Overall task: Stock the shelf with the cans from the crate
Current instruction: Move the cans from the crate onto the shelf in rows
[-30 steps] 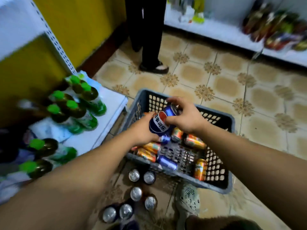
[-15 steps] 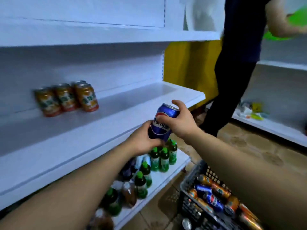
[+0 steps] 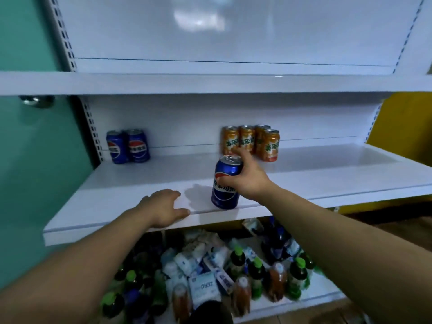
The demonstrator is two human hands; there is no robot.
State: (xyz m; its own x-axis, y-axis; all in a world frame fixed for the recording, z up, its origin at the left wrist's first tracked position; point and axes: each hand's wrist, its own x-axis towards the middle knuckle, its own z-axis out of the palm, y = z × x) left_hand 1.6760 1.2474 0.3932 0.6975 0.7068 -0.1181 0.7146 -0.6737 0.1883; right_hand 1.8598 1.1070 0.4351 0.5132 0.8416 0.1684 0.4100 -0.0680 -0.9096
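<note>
A blue cola can point(image 3: 225, 183) stands upright near the front edge of the white middle shelf point(image 3: 327, 174). My right hand point(image 3: 251, 181) is wrapped around its right side. My left hand point(image 3: 163, 208) lies flat on the shelf's front edge, to the left of the can, holding nothing. Two more blue cans point(image 3: 128, 146) stand at the back left of the shelf. Several orange cans point(image 3: 251, 142) stand at the back, just behind my right hand. The crate is out of view.
The lower shelf point(image 3: 315, 298) is crowded with green-capped bottles point(image 3: 297, 277) and white packets point(image 3: 201, 286). The upper shelf point(image 3: 210, 83) overhangs the middle one. A teal door point(image 3: 35, 160) stands at the left, a yellow wall point(image 3: 402, 127) at the right.
The view swung from the crate up to the shelf. The blue can went from both hands in the air down onto the shelf; my left hand let go and rests on the shelf edge.
</note>
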